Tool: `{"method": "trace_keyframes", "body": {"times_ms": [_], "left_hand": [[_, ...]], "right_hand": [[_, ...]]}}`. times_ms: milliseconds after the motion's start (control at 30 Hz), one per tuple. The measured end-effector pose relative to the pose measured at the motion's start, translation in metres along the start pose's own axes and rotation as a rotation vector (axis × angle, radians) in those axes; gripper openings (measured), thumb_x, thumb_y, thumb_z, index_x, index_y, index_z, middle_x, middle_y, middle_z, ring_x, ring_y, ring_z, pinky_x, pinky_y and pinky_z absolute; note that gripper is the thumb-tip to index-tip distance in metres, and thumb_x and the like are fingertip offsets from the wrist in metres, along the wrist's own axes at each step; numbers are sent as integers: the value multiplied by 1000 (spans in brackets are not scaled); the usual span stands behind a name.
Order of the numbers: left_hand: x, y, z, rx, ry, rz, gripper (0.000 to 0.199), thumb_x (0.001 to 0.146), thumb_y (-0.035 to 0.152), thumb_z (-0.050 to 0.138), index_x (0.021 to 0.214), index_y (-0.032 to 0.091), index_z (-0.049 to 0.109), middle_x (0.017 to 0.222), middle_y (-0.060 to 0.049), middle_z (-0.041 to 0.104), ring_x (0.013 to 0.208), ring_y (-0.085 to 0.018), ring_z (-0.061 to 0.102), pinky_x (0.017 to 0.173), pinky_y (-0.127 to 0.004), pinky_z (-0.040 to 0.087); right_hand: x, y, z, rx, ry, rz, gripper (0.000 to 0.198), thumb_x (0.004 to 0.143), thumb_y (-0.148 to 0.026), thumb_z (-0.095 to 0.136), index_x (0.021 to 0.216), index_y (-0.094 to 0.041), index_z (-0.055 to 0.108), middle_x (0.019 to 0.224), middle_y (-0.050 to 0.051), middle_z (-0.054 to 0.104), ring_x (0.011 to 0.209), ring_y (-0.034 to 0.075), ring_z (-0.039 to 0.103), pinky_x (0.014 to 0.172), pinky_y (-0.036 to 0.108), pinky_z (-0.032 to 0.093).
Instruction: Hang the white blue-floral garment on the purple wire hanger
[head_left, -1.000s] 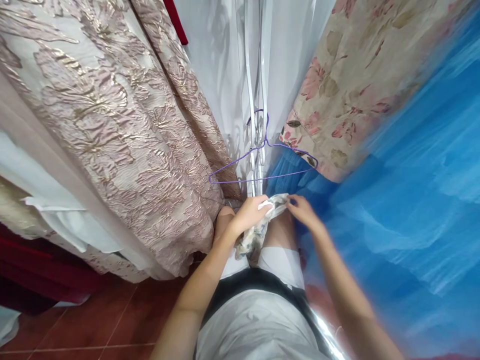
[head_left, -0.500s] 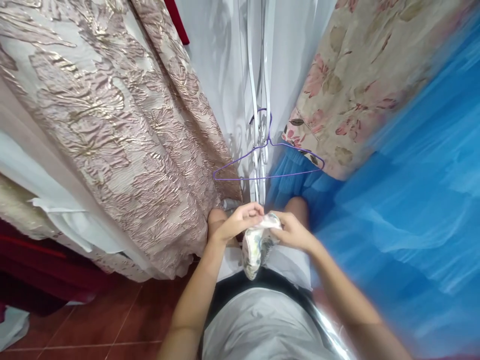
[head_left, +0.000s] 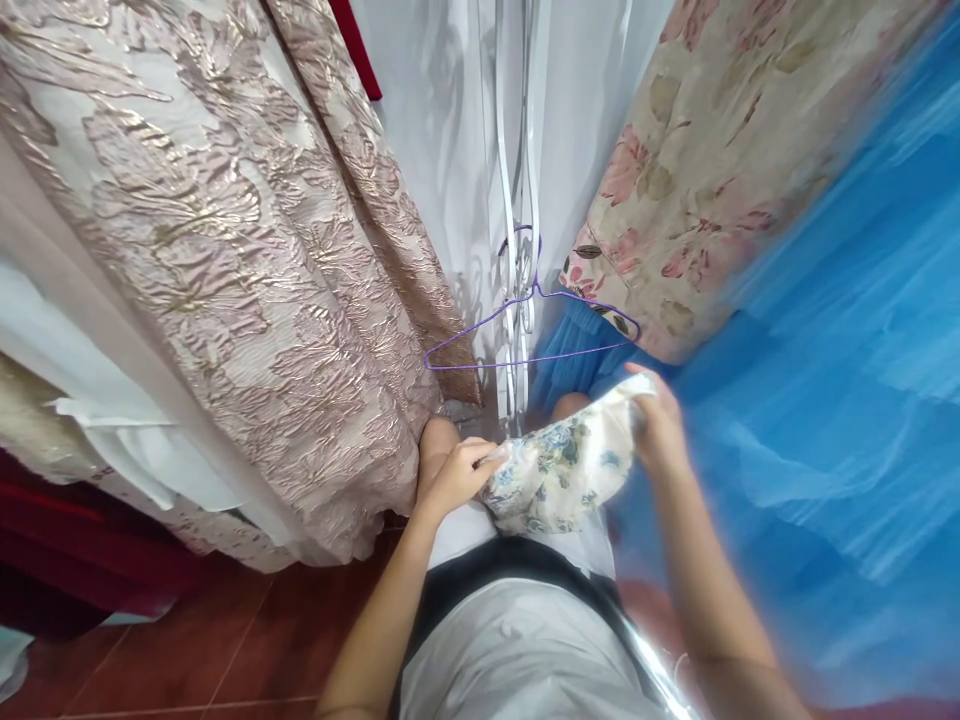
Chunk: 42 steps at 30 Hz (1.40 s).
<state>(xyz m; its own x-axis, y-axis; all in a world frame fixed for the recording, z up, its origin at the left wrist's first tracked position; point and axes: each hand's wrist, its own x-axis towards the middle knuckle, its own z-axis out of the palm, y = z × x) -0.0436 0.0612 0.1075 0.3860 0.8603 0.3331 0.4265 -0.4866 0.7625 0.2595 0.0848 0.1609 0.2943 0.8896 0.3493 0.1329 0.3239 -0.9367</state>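
Note:
A white cloth piece with blue-green flowers (head_left: 570, 460) is spread between my two hands above my lap. My left hand (head_left: 461, 475) is closed on its left end, fingers pinched at the edge. At the upper right corner my right hand (head_left: 660, 420) grips the other end, raised higher and somewhat blurred. The cloth slopes up from left to right and sags along its lower edge. What kind of garment or piece it is I cannot tell. Just beyond my hands hangs a purple hanger (head_left: 529, 362), bare of clothes.
Long white straps (head_left: 504, 130) hang in front of me by white fabric. A pink-gold brocade garment (head_left: 247, 270) hangs at left. On the right hang a floral garment (head_left: 690, 210) and blue tulle (head_left: 840, 430). Red floor tiles (head_left: 225, 640) show at lower left.
My right hand has moved right and up with its end of the cloth. The bunched cloth is now stretched open, showing its flowers. My left hand has shifted slightly down and left.

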Motion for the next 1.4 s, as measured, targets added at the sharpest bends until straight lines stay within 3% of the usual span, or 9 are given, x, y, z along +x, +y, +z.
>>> {"method": "trace_keyframes", "body": {"times_ms": [133,233,367,500,633,800,933,1200,1400], "left_hand": [[5,21,4,-144,107,-42,40,94,41,50,62,19,40,61,3,38,62,-12,37,60,-27,29],[13,39,11,-246,78,-71,38,95,40,51,65,18,41,64,3,38,63,-12,36,58,-25,29],[29,56,17,-231,158,-96,34,95,39,54,69,17,48,67,3,45,67,-12,42,62,-23,34],[40,68,14,-65,242,-122,32,93,38,57,68,17,54,65,3,52,66,-13,46,64,-23,37],[35,71,13,-34,215,-158,31,91,39,61,68,18,58,64,2,53,66,-13,49,63,-24,37],[16,47,3,-164,54,-194,28,85,42,69,73,16,65,66,2,56,65,-13,50,59,-22,37],[8,24,-20,9,63,-169,16,88,28,57,82,17,68,74,1,62,74,-15,56,69,-24,41],[42,3,-66,478,383,-50,33,95,17,38,101,23,71,122,-7,70,122,-26,51,110,-44,36],[55,-14,-91,763,467,-15,29,91,15,44,92,23,72,143,-8,52,129,-32,40,108,-47,35]], "right_hand": [[-1,14,4,-127,-375,7,40,79,-43,67,112,-21,72,104,8,75,90,25,69,82,36,55],[-14,12,14,-101,-738,-20,43,74,-39,79,111,-20,73,125,11,70,115,29,65,102,40,49],[-32,1,30,175,-1064,171,35,86,-45,68,110,-19,72,108,8,74,98,25,69,92,37,53],[-48,-9,47,237,-888,177,41,96,-54,51,108,-21,72,102,6,74,96,24,68,95,38,51],[-70,-9,60,44,-674,94,25,86,-40,66,100,-19,71,88,2,70,86,22,63,83,33,52],[-83,-2,55,37,-386,124,19,83,-30,58,66,-21,55,64,-2,51,61,15,46,56,26,39],[-79,-6,46,-6,-200,65,19,81,-28,55,63,-22,53,61,-2,47,58,15,43,52,26,36],[-41,-9,62,-202,-296,-147,14,78,-24,53,71,-21,64,65,-1,60,61,16,53,57,27,40],[-16,-3,67,-255,-266,-244,13,75,-22,57,65,-21,65,70,2,66,73,20,60,68,30,44]]}}
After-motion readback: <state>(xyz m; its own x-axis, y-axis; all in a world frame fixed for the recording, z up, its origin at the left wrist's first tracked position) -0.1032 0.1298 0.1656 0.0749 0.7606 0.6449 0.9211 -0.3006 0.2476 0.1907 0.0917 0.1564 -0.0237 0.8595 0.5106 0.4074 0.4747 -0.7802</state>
